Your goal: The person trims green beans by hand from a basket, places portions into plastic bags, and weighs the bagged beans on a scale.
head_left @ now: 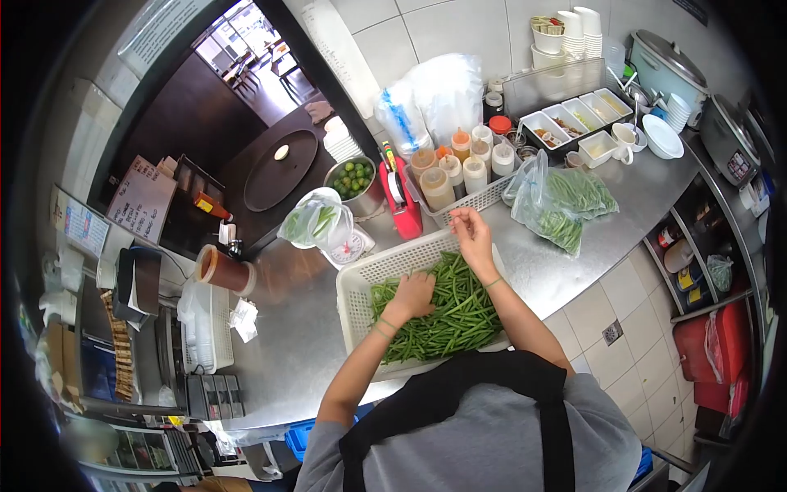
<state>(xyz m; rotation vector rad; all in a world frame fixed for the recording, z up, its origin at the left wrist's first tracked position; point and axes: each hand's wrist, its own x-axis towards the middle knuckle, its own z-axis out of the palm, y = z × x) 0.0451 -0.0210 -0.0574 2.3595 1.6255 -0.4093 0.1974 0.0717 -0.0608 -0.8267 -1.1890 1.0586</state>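
Note:
A white perforated basket [351, 312] full of green beans [447, 328] stands on the steel counter in front of me. My left hand [416, 295] reaches down into the beans, its fingers curled around some of them and the tips partly hidden. Above the basket's far right rim, my right hand [473, 239] is raised with its fingers bent together; whatever they pinch is too small to make out. Past the basket's far left corner, an open plastic bag [316, 220] with some green beans in it rests on a dial scale [351, 248].
Sealed bags of green beans [566, 201] lie to the right. Behind the basket are a red tape dispenser [402, 201], sauce bottles [455, 172] and a pot of small green citrus [354, 180]. A condiment box [574, 119] stands farther back. A brown-red tub [225, 271] is at left.

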